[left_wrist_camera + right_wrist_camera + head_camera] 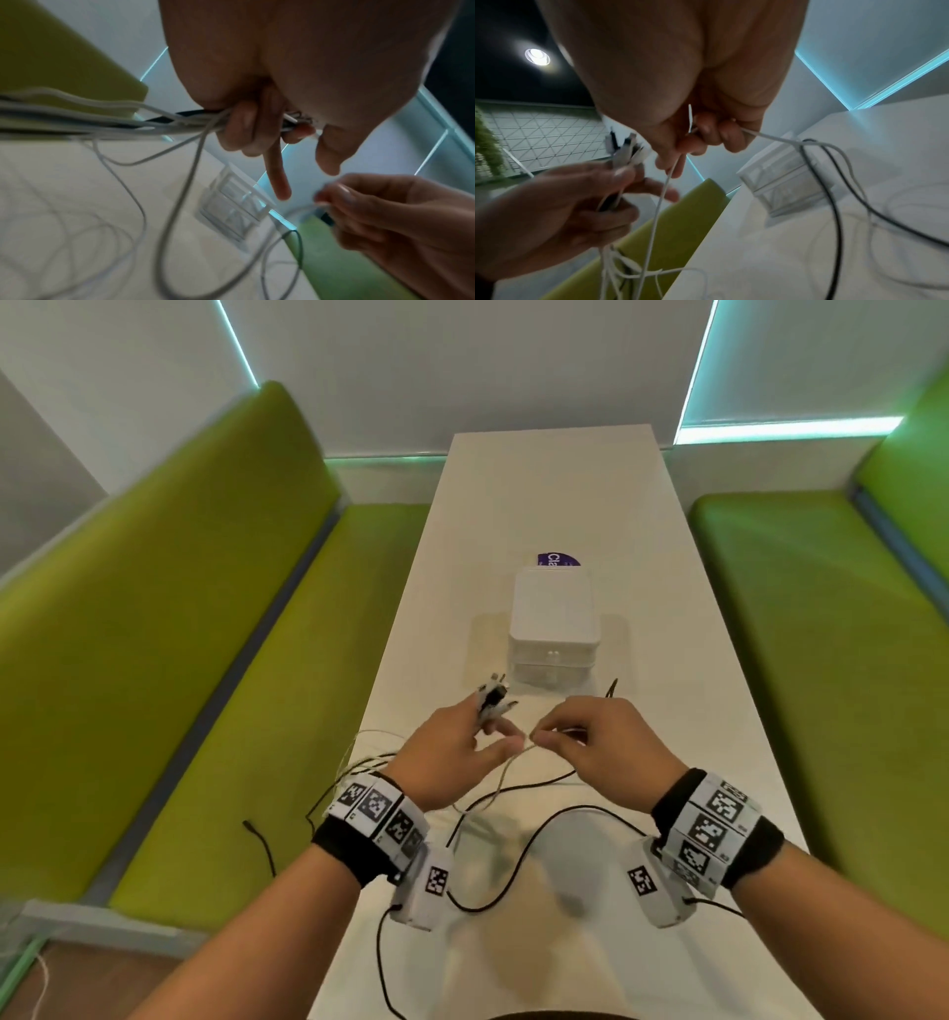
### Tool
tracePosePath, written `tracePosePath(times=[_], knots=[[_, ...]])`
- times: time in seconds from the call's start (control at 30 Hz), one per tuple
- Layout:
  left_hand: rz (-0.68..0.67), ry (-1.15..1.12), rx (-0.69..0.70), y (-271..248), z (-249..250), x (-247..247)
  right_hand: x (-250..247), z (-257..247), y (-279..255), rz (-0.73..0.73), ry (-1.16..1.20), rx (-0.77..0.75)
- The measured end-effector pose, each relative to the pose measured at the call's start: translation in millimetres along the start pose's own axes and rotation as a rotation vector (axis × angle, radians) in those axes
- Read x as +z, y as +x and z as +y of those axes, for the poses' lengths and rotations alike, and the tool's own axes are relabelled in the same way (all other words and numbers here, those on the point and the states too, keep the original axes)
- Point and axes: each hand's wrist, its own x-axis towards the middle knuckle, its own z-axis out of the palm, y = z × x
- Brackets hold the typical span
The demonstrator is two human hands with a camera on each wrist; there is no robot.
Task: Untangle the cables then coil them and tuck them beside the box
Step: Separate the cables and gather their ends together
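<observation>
Both hands hover above the white table [693,711], just in front of the white box [553,629]. My left hand [462,747] grips a bundle of cable ends [493,698], white and black plugs sticking out past the fingers [626,150]; the bundle's cables [102,123] trail off to the left. My right hand [580,737] pinches a single white cable [659,203] between thumb and fingers. That cable hangs down towards the tangle [628,270] below. A black cable [513,870] loops over the table under my wrists.
Green bench seats [205,711] flank the narrow table on both sides. A purple-labelled item [557,559] lies behind the box. One black cable end [251,827] hangs off the table's left edge, another black end [613,688] lies right of the box.
</observation>
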Motion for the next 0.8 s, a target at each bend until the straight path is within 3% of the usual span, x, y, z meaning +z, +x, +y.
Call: tracePosePath(times=[0.1,0.17,0.23,0.4,0.53,0.67,0.8], knots=[[-0.068,-0.191,0.006,-0.1,15.6,11.6,7.7,-9.6,3.3,0.093,0.058,-0.018],[0.031,-0.289,-0.048,-1.0,16.9,5.7,2.5,-8.2,4.4,0.133,0.046,0.046],[0.113,-0.288,-0.081,-1.5,7.9,-5.6,-6.4,-2.4,1.4,0.077,-0.050,0.099],[0.225,0.163,-0.228,-0.4,-23.5,-30.6,-22.1,10.9,-3.8,0.065,-0.060,0.029],[0.247,0.478,-0.109,0.1,-9.5,-27.8,-13.3,8.5,-0.3,0.007,-0.173,-0.006],[0.134,0.252,0.133,-1.1,18.2,-3.2,-1.7,-6.2,0.5,0.097,-0.189,0.062],[0.010,-0.179,0.087,-0.9,20.5,7.8,2.8,-10.0,1.2,0.188,0.021,0.085]])
